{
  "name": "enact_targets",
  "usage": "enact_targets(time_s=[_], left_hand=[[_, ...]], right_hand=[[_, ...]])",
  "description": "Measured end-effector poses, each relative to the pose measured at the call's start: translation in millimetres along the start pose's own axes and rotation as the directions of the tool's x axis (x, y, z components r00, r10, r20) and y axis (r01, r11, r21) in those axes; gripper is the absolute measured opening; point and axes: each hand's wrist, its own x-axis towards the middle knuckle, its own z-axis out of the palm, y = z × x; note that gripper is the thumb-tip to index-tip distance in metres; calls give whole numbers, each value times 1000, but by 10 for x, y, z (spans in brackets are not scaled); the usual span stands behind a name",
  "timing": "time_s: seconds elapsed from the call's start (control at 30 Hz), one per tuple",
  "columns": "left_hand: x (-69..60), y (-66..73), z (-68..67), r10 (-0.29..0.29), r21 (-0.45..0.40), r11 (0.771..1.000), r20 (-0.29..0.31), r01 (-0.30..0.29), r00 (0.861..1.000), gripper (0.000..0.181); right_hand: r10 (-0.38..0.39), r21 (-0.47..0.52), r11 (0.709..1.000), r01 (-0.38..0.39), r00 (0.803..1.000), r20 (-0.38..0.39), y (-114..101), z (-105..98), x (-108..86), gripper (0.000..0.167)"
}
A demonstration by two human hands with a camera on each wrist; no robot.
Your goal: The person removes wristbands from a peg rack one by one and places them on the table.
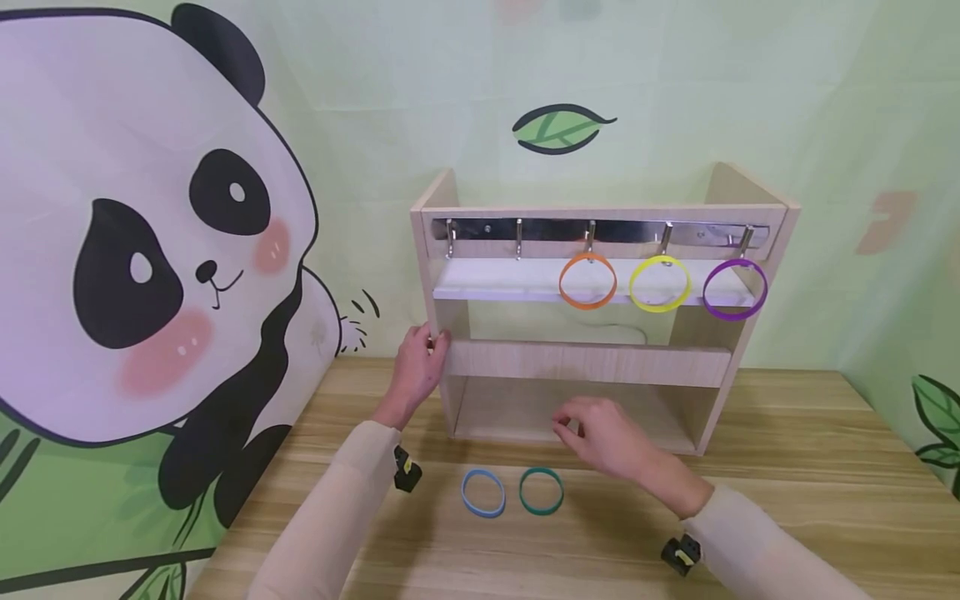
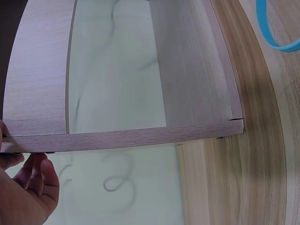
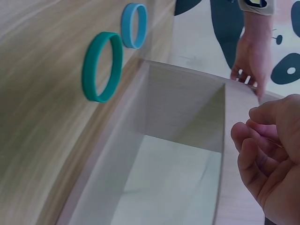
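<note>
My left hand [image 1: 418,371] grips the left side panel of the wooden rack [image 1: 592,362], thumb at its front edge; in the left wrist view its curled fingers [image 2: 37,180] lie against the panel's outer face. Before the lower compartment my right hand [image 1: 603,435] hovers, fingers loosely curled and holding nothing, as the right wrist view also shows [image 3: 274,154]. A light blue ring [image 1: 483,493] and a green ring [image 1: 541,491] lie side by side on the table. Orange [image 1: 588,282], yellow [image 1: 660,284] and purple [image 1: 735,290] rings hang from the third, fourth and fifth hooks.
Two hooks at the left of the metal strip [image 1: 555,230] carry no ring. A white shelf [image 1: 495,279] sits behind the hooks. The rack stands on the wood-grain table [image 1: 795,433], before a wall cloth with a panda print [image 1: 150,250].
</note>
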Motion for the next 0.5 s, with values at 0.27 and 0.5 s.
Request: enact_targets(time_s=[0.27, 0.5], left_hand=[[-3, 7, 2, -1, -5, 1000, -3, 1, 1000, 43], [0, 7, 3, -4, -7, 1000, -1, 4, 1000, 43]], right_hand=[[19, -15, 1000, -19, 1000, -6, -54, -115, 44, 5], [14, -17, 1000, -15, 999, -43, -78, -197, 59, 5]])
